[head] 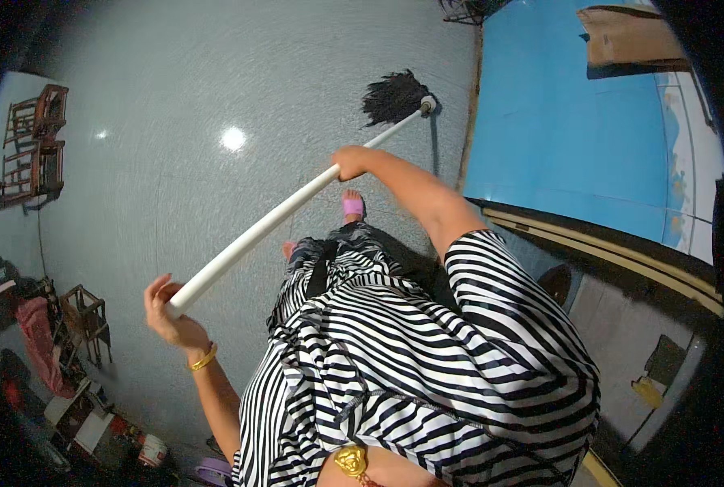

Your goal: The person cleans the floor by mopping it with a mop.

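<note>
A mop with a long white handle [264, 230] slants across the view in front of my body. Its dark, shaggy head [393, 97] lies spread on the grey floor [216, 79], off to the upper right. My right hand [351, 163] is wrapped around the middle of the handle. At the handle's near end is my left hand [170, 313], its palm and thumb against the tip and some fingers raised. A gold bracelet [202, 358] circles the left wrist.
Wooden chairs [48, 143] stand along the far left. A wooden stool [87, 313] and a reddish cloth [40, 347] are at the lower left. Blue tiled wall [568, 134] rises on the right, with a cardboard piece [632, 38] near its top. My pink-sandalled foot [352, 206] is below the handle.
</note>
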Tool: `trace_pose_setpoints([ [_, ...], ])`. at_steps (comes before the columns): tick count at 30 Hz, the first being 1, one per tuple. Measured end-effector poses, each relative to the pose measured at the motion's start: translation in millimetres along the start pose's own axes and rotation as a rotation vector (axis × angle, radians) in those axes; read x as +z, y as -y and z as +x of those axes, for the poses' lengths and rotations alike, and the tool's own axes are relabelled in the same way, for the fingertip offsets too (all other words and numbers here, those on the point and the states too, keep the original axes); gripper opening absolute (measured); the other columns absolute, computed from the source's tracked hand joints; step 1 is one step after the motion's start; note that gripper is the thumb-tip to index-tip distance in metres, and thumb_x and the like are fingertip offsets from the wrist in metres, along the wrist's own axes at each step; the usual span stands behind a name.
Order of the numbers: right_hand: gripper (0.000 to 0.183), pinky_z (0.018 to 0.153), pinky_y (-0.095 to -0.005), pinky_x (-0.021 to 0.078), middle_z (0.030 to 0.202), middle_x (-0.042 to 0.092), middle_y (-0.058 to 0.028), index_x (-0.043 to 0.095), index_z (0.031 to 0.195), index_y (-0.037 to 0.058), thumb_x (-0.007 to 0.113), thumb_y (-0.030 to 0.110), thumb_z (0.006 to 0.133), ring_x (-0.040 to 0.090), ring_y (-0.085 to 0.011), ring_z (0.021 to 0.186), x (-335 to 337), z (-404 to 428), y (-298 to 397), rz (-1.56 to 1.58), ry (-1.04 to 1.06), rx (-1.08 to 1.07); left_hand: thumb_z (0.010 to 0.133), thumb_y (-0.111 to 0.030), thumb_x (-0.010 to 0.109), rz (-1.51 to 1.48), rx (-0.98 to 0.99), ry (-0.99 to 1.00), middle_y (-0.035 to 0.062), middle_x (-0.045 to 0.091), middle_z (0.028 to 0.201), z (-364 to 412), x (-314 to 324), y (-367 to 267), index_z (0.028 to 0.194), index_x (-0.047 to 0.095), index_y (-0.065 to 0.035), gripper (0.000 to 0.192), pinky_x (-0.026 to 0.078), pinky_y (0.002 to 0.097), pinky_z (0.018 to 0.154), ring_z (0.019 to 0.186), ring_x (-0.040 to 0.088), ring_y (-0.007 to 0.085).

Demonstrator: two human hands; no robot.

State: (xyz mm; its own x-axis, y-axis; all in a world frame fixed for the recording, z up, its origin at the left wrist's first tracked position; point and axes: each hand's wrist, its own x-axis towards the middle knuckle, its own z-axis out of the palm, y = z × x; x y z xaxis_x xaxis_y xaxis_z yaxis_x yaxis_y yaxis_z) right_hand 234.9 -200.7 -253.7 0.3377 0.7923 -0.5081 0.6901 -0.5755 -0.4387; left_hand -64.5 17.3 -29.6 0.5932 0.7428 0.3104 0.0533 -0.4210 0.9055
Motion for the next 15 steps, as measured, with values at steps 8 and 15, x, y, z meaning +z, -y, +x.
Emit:
trace_pose_setpoints([
  [8, 0.017, 0.066, -0.0382, 0.0424, 0.078, 0.057, -0.012, 0.058, 0.074, 0.0093, 0.058, 0.013, 0.058, 0.054, -0.0292, 0.077, -3.5, -32.5, -73.2, 0.059, -0.235, 0.186, 0.073, -0.012, 0.035, 0.05, 0.16, 0.378, 0.0107, 0.055, 0.062, -1.2, 71.6, -37.1, 0.069, 0.055, 0.0042, 0.026, 0.037, 0.0242, 0.051, 0.055, 0.049, 0.0141],
  [15, 0.011, 0.063, -0.0373, 0.0395, 0.069, 0.052, -0.0113, 0.049, 0.06, 0.0059, 0.058, 0.004, 0.054, 0.049, -0.0307, 0.073, 4.7, -26.7, -60.6, 0.274, -0.694, 0.082, 0.07, -0.011, 0.036, 0.119, 0.403, 0.52, 0.0101, 0.05, 0.056, 34.2, 75.2, -78.1, 0.066, 0.055, 0.0043, 0.024, 0.032, 0.0234, 0.044, 0.047, 0.043, 0.0121],
])
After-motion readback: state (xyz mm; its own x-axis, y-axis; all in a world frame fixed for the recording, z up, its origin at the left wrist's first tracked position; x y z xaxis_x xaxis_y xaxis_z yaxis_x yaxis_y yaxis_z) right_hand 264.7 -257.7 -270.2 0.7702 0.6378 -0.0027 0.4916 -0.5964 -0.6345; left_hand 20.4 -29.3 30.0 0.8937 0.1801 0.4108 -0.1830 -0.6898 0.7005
